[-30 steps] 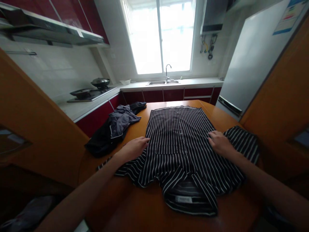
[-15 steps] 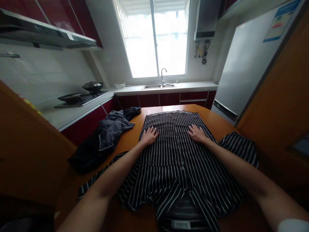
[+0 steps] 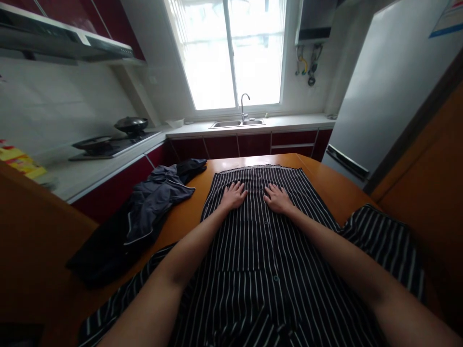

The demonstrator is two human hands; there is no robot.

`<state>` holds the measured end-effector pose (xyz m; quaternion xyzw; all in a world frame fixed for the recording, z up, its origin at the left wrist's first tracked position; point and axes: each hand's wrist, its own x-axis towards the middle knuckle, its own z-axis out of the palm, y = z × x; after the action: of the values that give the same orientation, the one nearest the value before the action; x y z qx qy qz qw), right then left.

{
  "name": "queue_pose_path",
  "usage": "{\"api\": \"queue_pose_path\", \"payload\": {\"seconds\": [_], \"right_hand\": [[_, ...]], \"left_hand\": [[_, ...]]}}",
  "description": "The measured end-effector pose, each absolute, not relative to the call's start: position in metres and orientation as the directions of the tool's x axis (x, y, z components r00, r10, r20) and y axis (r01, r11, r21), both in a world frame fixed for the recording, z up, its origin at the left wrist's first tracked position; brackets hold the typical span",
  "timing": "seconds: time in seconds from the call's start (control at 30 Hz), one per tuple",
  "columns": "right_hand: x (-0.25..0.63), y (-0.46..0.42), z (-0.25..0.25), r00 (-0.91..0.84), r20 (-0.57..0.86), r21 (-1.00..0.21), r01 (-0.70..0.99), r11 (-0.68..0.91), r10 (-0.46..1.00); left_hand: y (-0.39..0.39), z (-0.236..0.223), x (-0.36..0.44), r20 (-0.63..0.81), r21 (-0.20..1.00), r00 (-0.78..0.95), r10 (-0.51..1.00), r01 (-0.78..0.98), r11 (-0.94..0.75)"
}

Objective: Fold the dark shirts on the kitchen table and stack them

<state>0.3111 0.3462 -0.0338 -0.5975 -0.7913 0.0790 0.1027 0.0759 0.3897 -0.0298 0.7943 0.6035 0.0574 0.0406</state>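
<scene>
A black shirt with thin white stripes lies spread front-up on an orange wooden table, its hem toward the far edge. My left hand rests flat on the shirt near the hem, fingers spread, left of the button line. My right hand lies flat beside it on the right of the button line, fingers also stretched out. Neither hand grips the cloth. One striped sleeve hangs out to the right, the other to the lower left.
A crumpled dark grey and black garment lies on the table's left side. Beyond the table are a counter with a stove and pans, a sink under a bright window, and a grey fridge at right.
Both hands slid from the shirt's sides up toward the hem and then inward until they lie close together at the middle. The view moved closer over the shirt.
</scene>
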Motion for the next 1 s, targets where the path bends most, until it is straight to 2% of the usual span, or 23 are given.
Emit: {"api": "queue_pose_path", "payload": {"seconds": [0.17, 0.23, 0.3, 0.4, 0.47, 0.83, 1.0], "right_hand": [[0.317, 0.349, -0.038, -0.247, 0.095, -0.244, 0.933, 0.263, 0.964], [0.315, 0.348, -0.038, -0.244, 0.092, -0.245, 0.934, 0.259, 0.965], [0.313, 0.347, -0.037, -0.242, 0.088, -0.246, 0.935, 0.256, 0.966], [0.313, 0.347, -0.037, -0.24, 0.089, -0.241, 0.937, 0.255, 0.967], [0.314, 0.348, -0.037, -0.238, 0.096, -0.235, 0.938, 0.254, 0.967], [0.319, 0.35, -0.04, -0.242, 0.112, -0.245, 0.933, 0.263, 0.964], [0.319, 0.35, -0.04, -0.24, 0.117, -0.253, 0.931, 0.263, 0.964]], "left_hand": [[0.398, -0.022, 0.059, 0.035, 0.143, 0.13, 0.991, 0.981, -0.134], [0.385, -0.019, 0.07, 0.047, 0.156, 0.134, 0.99, 0.978, -0.14], [0.364, -0.018, 0.086, 0.078, 0.157, 0.264, 0.961, 0.949, -0.273], [0.331, -0.023, 0.108, 0.063, 0.147, 0.539, 0.84, 0.827, -0.542], [0.318, -0.027, 0.114, 0.027, 0.153, 0.59, 0.807, 0.795, -0.586], [0.34, -0.022, 0.036, 0.017, 0.072, 0.165, 0.986, 0.984, -0.166], [0.345, -0.024, 0.029, 0.03, 0.08, 0.111, 0.993, 0.99, -0.113]]}}
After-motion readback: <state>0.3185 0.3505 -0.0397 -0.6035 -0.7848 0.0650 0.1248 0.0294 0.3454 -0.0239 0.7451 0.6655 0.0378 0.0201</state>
